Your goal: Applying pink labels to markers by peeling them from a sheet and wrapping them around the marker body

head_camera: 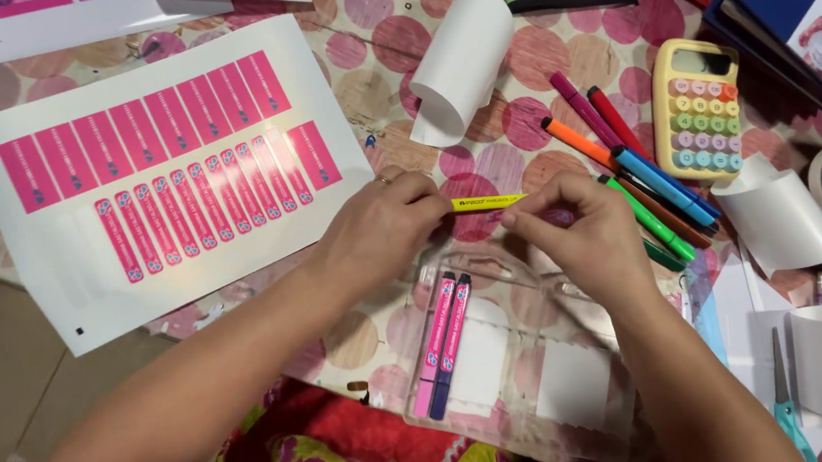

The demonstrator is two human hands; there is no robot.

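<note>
Both hands pinch a slim yellow pen (486, 202) level between them: left hand (385, 225) grips one end, right hand (572, 236) the other, above a clear plastic case (513, 352) holding two pink-labelled pens (442, 344).

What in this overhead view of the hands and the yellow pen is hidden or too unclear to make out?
Head view:
- Slim yellow marker pen: both ends hidden by the left hand and right hand.
- Pink sticker sheet: print too small, washed by glare.
- Teal-handled scissors: handles cut off by the bottom edge.
</note>
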